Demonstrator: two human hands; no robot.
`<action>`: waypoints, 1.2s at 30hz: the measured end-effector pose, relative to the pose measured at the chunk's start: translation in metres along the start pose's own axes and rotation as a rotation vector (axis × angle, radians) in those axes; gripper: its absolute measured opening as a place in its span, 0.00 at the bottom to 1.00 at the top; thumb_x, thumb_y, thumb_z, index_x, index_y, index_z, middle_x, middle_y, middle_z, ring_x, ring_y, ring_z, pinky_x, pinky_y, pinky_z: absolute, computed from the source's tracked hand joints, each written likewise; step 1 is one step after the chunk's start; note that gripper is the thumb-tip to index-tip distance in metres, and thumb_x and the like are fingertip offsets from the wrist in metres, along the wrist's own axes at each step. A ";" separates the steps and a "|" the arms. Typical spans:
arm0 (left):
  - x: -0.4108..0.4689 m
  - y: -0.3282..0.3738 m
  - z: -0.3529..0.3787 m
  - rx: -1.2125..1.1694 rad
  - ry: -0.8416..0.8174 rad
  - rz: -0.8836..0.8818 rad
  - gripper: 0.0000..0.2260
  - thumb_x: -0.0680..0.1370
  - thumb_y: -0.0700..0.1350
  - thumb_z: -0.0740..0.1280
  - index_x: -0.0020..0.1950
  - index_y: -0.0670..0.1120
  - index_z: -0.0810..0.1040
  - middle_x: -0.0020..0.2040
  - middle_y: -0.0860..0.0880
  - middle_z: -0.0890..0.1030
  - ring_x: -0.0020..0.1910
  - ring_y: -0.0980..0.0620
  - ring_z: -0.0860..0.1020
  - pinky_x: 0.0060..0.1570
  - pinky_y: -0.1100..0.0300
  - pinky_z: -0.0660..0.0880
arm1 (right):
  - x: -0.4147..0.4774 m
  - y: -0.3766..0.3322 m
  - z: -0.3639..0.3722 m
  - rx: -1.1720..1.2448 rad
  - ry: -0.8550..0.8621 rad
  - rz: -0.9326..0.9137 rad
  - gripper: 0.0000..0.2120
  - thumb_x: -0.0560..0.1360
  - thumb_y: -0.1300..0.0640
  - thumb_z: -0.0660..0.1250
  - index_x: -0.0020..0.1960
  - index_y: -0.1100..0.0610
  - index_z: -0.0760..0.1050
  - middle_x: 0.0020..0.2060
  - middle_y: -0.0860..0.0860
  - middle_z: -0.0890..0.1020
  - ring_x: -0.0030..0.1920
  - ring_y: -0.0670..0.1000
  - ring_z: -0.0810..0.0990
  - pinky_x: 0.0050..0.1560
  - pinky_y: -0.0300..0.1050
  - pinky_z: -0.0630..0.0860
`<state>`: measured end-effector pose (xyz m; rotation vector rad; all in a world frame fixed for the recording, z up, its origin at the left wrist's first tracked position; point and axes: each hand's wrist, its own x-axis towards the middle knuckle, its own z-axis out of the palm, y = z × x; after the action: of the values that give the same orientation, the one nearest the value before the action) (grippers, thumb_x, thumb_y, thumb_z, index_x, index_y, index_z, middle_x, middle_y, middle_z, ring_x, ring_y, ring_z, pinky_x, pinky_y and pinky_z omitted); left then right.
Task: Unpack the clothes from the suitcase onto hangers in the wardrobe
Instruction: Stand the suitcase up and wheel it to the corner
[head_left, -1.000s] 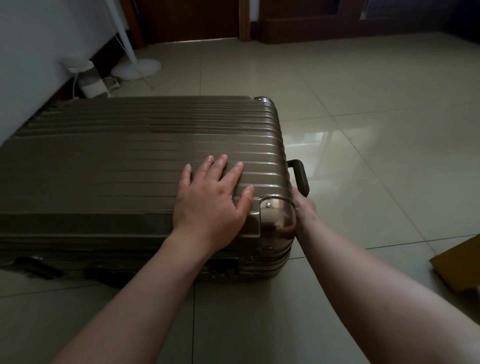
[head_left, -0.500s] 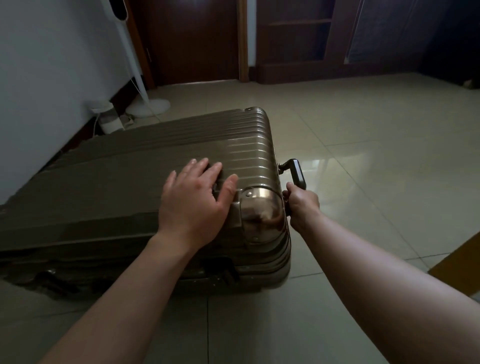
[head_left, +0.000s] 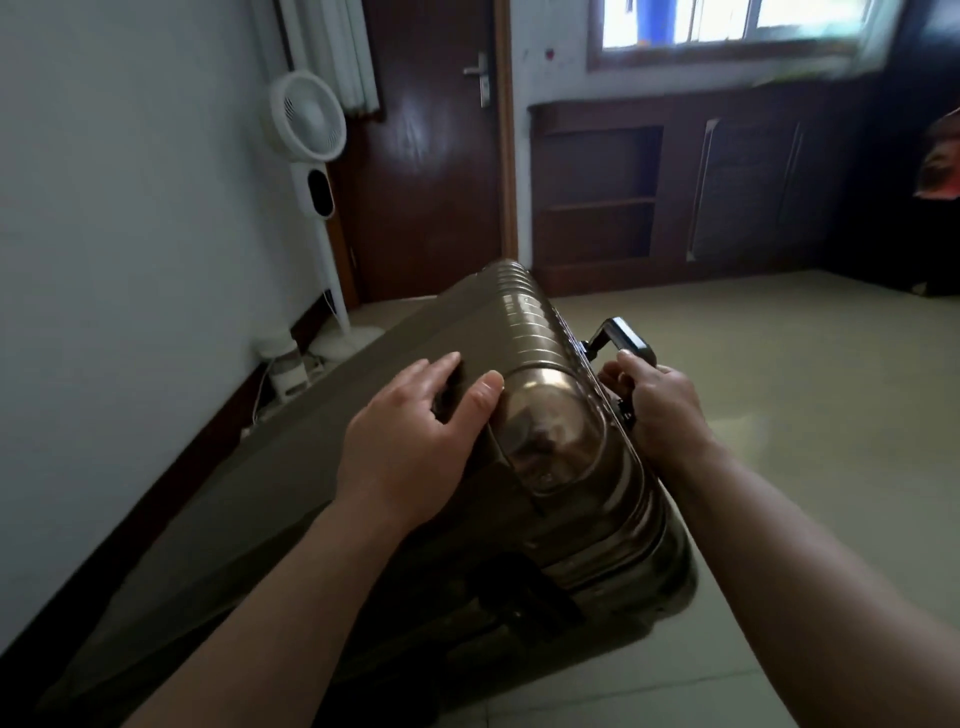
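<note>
A closed, ribbed bronze suitcase is tilted up at its right end, its left end low by the wall. My left hand lies spread on the shell beside the shiny metal corner cap, thumb against it. My right hand is closed around the dark pull handle that sticks out of the raised end. No clothes, hangers or wardrobe interior are visible.
A white pedestal fan and a small white appliance with cords stand by the left wall behind the case. A dark wooden door and low wooden shelving under a window line the far wall. Pale tiled floor spreads to the right.
The suitcase's handle end has risen from lying flat on the floor to steeply tilted. My view has lifted, showing the door, fan and window. Both hands kept their places on the case.
</note>
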<state>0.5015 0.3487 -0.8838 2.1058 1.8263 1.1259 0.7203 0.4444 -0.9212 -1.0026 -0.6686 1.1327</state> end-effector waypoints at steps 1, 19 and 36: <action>0.004 -0.001 -0.010 -0.049 0.007 -0.006 0.37 0.67 0.74 0.49 0.71 0.58 0.69 0.72 0.57 0.69 0.71 0.57 0.66 0.69 0.52 0.64 | -0.003 -0.007 0.007 0.033 -0.010 -0.005 0.09 0.76 0.61 0.67 0.37 0.62 0.74 0.33 0.56 0.78 0.38 0.56 0.78 0.47 0.55 0.76; 0.045 -0.041 -0.129 -0.882 0.077 -0.213 0.18 0.79 0.58 0.60 0.45 0.48 0.85 0.44 0.46 0.85 0.50 0.46 0.82 0.55 0.50 0.75 | -0.046 -0.125 0.180 0.047 -0.098 -0.052 0.10 0.78 0.64 0.63 0.38 0.59 0.71 0.30 0.52 0.71 0.30 0.47 0.72 0.37 0.40 0.74; 0.045 -0.135 -0.183 -1.059 0.231 -0.251 0.20 0.78 0.60 0.58 0.44 0.51 0.86 0.44 0.46 0.84 0.51 0.46 0.80 0.54 0.51 0.72 | -0.061 -0.106 0.324 0.028 -0.282 0.040 0.08 0.78 0.65 0.63 0.41 0.60 0.69 0.31 0.52 0.70 0.16 0.42 0.68 0.25 0.36 0.74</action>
<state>0.2830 0.3579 -0.8080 1.1355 1.0633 1.7579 0.4692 0.4753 -0.6849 -0.8426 -0.8573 1.3288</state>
